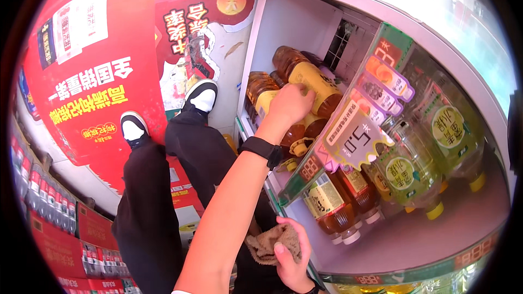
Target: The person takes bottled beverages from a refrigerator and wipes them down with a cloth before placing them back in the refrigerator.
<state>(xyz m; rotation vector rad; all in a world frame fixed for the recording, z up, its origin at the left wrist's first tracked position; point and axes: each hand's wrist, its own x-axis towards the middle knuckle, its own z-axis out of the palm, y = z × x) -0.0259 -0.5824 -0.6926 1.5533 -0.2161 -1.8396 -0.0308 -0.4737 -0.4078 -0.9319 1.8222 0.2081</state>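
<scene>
My left hand (pixel 294 103), with a black band on its wrist, reaches into the white-framed shelf unit. Its fingers curl against an amber drink bottle (pixel 316 83) with a yellow label, which lies tilted on the shelf. Part of the grip is hidden behind the back of the hand. Beside it lies another amber bottle (pixel 261 88), partly covered by the same hand. Lower down, my right hand (pixel 294 258) is closed around a crumpled brown cloth (pixel 275 244), near the shelf's front edge.
A grey price card (pixel 353 137) and green price strip (pixel 389 49) cross the shelf front. Dark tea bottles (pixel 327 204) and pale green bottles (pixel 406 171) stand farther right. Red cardboard (pixel 125 38) covers the floor at left. Packed bottles (pixel 49 198) line the lower left.
</scene>
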